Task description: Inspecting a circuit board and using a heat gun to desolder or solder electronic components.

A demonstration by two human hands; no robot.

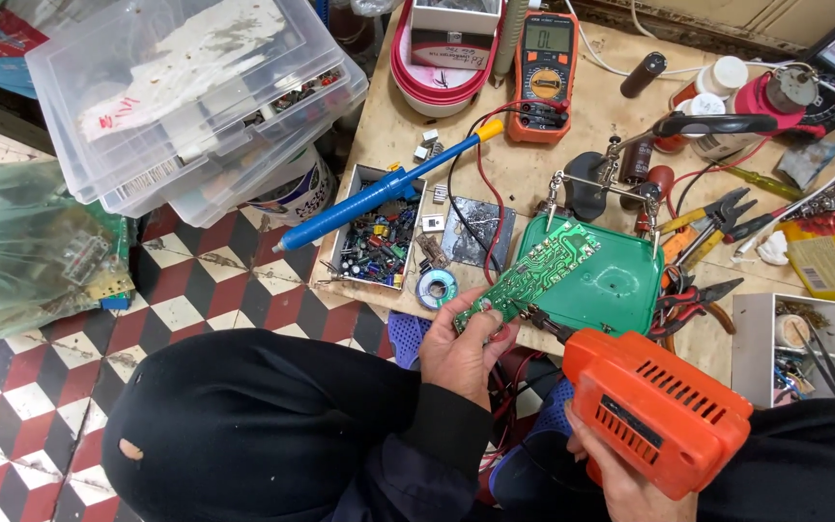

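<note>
My left hand (459, 350) grips the near end of a long green circuit board (531, 272), which slants up to the right over a green plastic lid (611, 280). My right hand (620, 483) holds an orange soldering gun (654, 406) by its handle, its dark tip (538, 319) touching the board's lower edge beside my left fingers. A blue desoldering pump (379, 193) lies across a small tray of electronic parts (377, 237) to the left. A solder coil (436, 287) lies near the board.
An orange multimeter (543, 77) with red and black leads stands at the back of the wooden bench (388, 126). Pliers and cutters (712, 217) lie to the right, beside a helping-hands clamp stand (591, 184). Clear plastic bins (195, 97) are stacked at left above the checkered floor (41, 387).
</note>
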